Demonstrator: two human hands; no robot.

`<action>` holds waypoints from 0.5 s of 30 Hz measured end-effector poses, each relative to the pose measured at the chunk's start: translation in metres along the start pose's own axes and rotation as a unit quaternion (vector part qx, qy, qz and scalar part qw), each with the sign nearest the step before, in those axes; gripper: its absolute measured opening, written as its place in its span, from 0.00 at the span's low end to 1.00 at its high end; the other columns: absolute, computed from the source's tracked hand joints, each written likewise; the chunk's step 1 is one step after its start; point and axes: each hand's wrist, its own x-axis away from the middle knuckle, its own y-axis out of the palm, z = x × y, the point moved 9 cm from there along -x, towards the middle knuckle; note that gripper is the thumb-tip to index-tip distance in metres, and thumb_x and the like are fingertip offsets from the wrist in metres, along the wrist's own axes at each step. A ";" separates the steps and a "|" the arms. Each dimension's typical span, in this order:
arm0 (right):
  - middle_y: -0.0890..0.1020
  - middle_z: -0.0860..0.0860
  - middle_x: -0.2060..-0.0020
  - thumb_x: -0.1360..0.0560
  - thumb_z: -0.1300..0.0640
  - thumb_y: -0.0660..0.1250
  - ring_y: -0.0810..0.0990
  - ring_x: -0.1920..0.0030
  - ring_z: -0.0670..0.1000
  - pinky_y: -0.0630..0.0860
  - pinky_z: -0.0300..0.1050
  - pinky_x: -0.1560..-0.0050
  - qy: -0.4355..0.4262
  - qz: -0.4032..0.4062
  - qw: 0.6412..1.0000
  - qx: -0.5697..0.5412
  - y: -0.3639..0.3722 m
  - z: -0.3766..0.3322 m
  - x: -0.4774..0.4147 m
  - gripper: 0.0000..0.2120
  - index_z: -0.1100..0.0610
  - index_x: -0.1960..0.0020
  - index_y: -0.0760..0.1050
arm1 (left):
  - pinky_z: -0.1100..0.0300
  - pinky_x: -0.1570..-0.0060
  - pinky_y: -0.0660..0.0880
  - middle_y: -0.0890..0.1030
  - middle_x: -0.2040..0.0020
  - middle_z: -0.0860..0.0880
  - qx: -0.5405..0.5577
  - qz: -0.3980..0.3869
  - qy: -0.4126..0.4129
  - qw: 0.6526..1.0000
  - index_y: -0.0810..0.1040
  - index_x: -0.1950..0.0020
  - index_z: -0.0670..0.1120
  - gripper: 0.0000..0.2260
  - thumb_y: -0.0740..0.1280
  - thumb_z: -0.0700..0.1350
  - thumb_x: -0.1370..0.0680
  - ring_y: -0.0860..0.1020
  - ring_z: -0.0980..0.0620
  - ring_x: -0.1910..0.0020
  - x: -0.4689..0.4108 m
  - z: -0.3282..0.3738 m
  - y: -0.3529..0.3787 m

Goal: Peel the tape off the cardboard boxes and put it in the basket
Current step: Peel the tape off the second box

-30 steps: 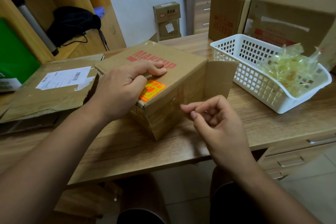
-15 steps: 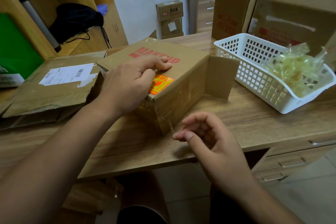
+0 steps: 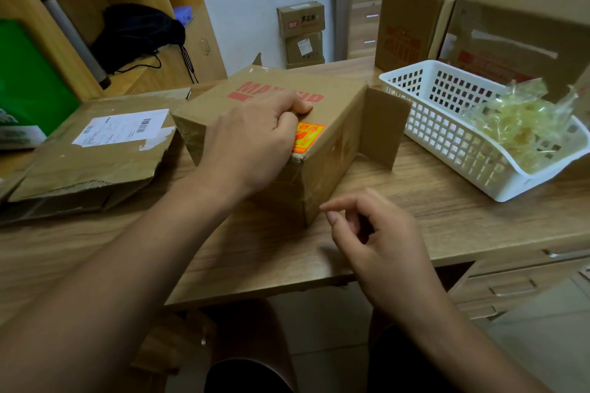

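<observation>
A brown cardboard box with red print and an orange sticker lies on the wooden desk, one flap standing open on its right. My left hand grips its top near corner, fingers curled over the top face. Glossy clear tape runs down the box's near vertical edge. My right hand hovers beside that edge, low down, with forefinger and thumb tips close together. Whether tape is between them I cannot tell. The white plastic basket stands to the right, holding a heap of crumpled clear tape.
A flattened box with a shipping label lies at the left. Tall cardboard boxes stand behind the basket. The desk's front edge runs just under my right hand, with drawers below right. Wooden shelving with a black bag stands at the back left.
My right hand dropped from halfway up the box's near edge to its lower end. My left hand stayed gripping the box top.
</observation>
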 end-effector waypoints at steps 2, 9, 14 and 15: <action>0.74 0.42 0.63 0.23 0.55 0.69 0.77 0.62 0.46 0.68 0.29 0.63 -0.005 -0.012 1.000 -0.006 0.003 -0.003 0.011 0.06 0.47 0.49 0.82 | 0.53 0.53 0.66 0.79 0.37 0.61 -0.015 0.000 -0.003 1.000 0.78 0.38 0.62 0.20 0.51 0.54 0.22 0.75 0.52 0.42 -0.002 0.003 0.002; 0.73 0.45 0.64 0.24 0.53 0.70 0.76 0.61 0.49 0.70 0.35 0.63 -0.003 0.010 1.000 -0.007 -0.012 -0.003 0.014 0.02 0.46 0.54 0.79 | 0.51 0.51 0.65 0.78 0.35 0.57 -0.068 -0.011 -0.012 0.998 0.77 0.37 0.62 0.21 0.50 0.56 0.22 0.76 0.46 0.41 -0.003 0.016 0.003; 0.72 0.45 0.65 0.25 0.46 0.71 0.75 0.63 0.47 0.71 0.37 0.65 0.012 0.035 0.999 -0.001 -0.021 0.003 0.011 0.04 0.43 0.56 0.76 | 0.46 0.34 0.66 0.66 0.23 0.64 -0.118 -0.146 0.053 0.981 0.66 0.25 0.67 0.34 0.42 0.75 0.26 0.66 0.55 0.25 -0.007 0.011 0.012; 0.72 0.47 0.66 0.26 0.45 0.72 0.74 0.66 0.46 0.70 0.36 0.67 0.030 0.038 0.999 -0.010 -0.024 0.009 0.009 0.06 0.43 0.55 0.75 | 0.44 0.28 0.62 0.60 0.21 0.65 -0.110 -0.196 0.070 0.972 0.61 0.23 0.68 0.38 0.42 0.79 0.30 0.60 0.58 0.22 -0.006 0.008 0.014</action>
